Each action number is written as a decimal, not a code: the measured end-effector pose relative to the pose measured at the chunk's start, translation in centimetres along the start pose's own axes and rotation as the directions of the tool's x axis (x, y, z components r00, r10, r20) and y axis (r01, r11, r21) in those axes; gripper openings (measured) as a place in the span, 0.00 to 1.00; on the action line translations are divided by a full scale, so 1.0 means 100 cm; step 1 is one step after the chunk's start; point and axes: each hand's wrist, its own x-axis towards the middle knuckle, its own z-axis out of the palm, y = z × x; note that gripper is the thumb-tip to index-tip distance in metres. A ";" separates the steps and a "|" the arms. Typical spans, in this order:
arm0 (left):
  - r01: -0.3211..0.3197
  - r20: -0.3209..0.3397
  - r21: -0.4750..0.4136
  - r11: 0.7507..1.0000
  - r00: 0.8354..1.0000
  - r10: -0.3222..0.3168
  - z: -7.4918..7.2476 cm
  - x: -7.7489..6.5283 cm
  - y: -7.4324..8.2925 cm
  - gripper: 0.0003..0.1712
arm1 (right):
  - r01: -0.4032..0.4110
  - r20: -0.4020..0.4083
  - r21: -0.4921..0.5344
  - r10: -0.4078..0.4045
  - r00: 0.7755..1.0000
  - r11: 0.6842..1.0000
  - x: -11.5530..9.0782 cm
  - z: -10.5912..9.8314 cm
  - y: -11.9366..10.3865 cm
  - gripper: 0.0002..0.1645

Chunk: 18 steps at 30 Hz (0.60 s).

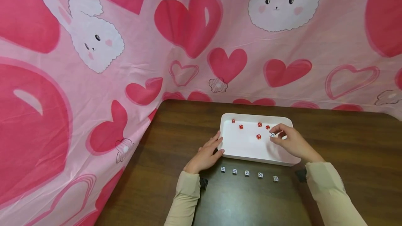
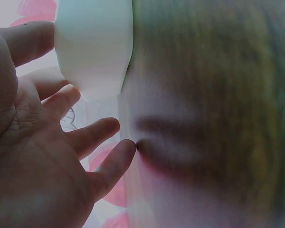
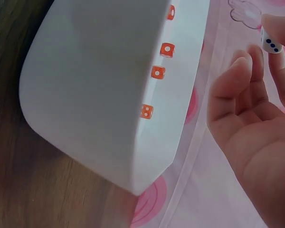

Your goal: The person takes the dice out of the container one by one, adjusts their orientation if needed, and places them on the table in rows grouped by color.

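Between thumb and finger, my right hand (image 1: pixel 290 141) pinches a white die (image 1: pixel 272 135) above the right part of a white tray (image 1: pixel 242 146); the right wrist view shows dark pips on this die (image 3: pixel 271 43). Several red dice lie inside the tray, among them one red die (image 1: pixel 258 136) near the middle and another red die (image 1: pixel 233 121) at the far left. My left hand (image 1: pixel 205 154) touches the tray's left end with its fingers spread and fairly straight. In the left wrist view, the thumb side of the left hand (image 2: pixel 42 137) meets the tray's end wall (image 2: pixel 95 52).
On the dark wooden table (image 1: pixel 176 125), a row of several white dice runs along the tray's near side, from a left die (image 1: pixel 223 169) to a right die (image 1: pixel 275 179). A pink cloth (image 1: pixel 141 44) with hearts and rabbit faces hangs behind and at the left.
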 end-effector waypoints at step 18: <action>-0.039 -0.013 0.018 0.999 0.999 0.039 -0.001 0.000 0.000 0.31 | -0.011 0.056 0.073 0.007 0.998 0.997 -0.024 -0.006 -0.001 0.14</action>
